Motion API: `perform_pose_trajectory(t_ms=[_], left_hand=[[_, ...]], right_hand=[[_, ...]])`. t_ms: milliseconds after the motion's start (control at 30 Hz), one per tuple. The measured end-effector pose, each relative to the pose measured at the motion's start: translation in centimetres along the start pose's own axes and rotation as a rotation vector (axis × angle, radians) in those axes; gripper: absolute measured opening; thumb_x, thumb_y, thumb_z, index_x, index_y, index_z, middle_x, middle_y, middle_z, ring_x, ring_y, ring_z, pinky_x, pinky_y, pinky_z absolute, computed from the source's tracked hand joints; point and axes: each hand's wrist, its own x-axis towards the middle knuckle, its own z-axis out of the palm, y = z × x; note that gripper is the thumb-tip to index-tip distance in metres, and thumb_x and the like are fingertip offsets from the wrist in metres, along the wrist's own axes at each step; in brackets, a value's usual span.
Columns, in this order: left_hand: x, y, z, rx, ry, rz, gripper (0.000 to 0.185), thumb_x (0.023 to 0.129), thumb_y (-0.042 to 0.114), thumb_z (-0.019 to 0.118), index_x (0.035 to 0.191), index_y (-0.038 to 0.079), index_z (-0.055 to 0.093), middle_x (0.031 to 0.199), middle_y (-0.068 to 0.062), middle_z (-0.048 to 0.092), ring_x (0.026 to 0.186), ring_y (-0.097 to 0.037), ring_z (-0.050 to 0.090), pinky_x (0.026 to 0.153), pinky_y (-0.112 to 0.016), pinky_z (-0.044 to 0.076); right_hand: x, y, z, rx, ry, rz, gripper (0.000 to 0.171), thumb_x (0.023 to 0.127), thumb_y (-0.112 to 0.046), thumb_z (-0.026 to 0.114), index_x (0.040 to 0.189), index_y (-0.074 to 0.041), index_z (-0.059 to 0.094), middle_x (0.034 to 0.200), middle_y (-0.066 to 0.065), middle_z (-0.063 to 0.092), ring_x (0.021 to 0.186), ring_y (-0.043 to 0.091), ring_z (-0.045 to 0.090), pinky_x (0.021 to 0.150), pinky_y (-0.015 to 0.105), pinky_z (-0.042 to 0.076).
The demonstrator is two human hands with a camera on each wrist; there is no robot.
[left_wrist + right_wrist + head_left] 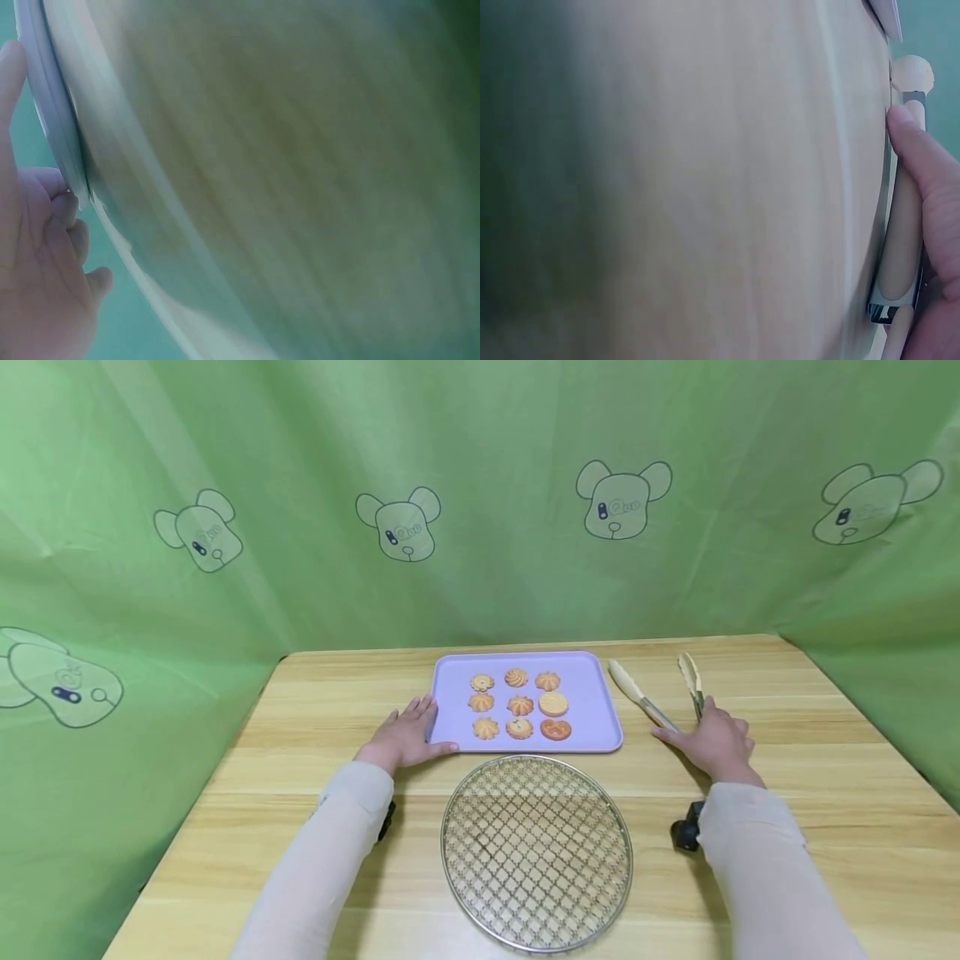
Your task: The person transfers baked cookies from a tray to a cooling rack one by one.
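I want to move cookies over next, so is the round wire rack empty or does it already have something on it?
Empty. The round wire rack shows only bare mesh; all nine cookies sit on the purple tray.

Tongs' (663, 697) hinge end under right hand (712, 745); wrist views blurred.

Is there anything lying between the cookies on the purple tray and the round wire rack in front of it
Nothing visible does. The wire rack sits just in front of the tray holding the cookies, with only bare table between them.
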Motion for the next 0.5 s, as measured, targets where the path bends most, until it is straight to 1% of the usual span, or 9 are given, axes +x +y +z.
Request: perform_pose_trajectory(t_ms=[200, 367, 500], left_hand=[[0.05, -0.02, 0.03, -0.002, 0.003, 0.000, 0.098, 0.086, 0.072, 0.040, 0.152, 0.006, 0.012, 0.158, -0.007, 0.004, 0.144, -0.025, 0.005, 0.115, -0.048, 0.008], [-0.01, -0.01, 0.03, -0.008, 0.008, -0.001, 0.097, 0.087, 0.072, 0.041, 0.152, 0.005, 0.013, 0.158, -0.008, 0.005, 0.144, -0.025, 0.005, 0.115, -0.048, 0.008], [-0.01, -0.03, 0.05, -0.012, 0.006, -0.002, 0.098, 0.087, 0.072, 0.041, 0.152, 0.005, 0.013, 0.158, -0.008, 0.005, 0.144, -0.025, 0.005, 0.115, -0.047, 0.008]], right_hand=[[-0.19, -0.03, -0.13, 0.043, 0.009, -0.011, 0.121, 0.077, -0.067, 0.063, 0.144, 0.017, 0.006, 0.131, 0.046, 0.030, 0.109, 0.061, 0.029, 0.085, 0.068, 0.029], [-0.21, -0.04, -0.06, 0.094, 0.074, -0.069, 0.115, 0.081, -0.058, 0.066, 0.143, 0.019, 0.007, 0.128, 0.049, 0.032, 0.107, 0.061, 0.034, 0.087, 0.066, 0.032], [-0.22, -0.26, -0.03, 0.145, 0.102, -0.103, 0.114, 0.081, -0.053, 0.069, 0.144, 0.017, 0.004, 0.130, 0.049, 0.030, 0.110, 0.061, 0.033, 0.094, 0.065, 0.030]])
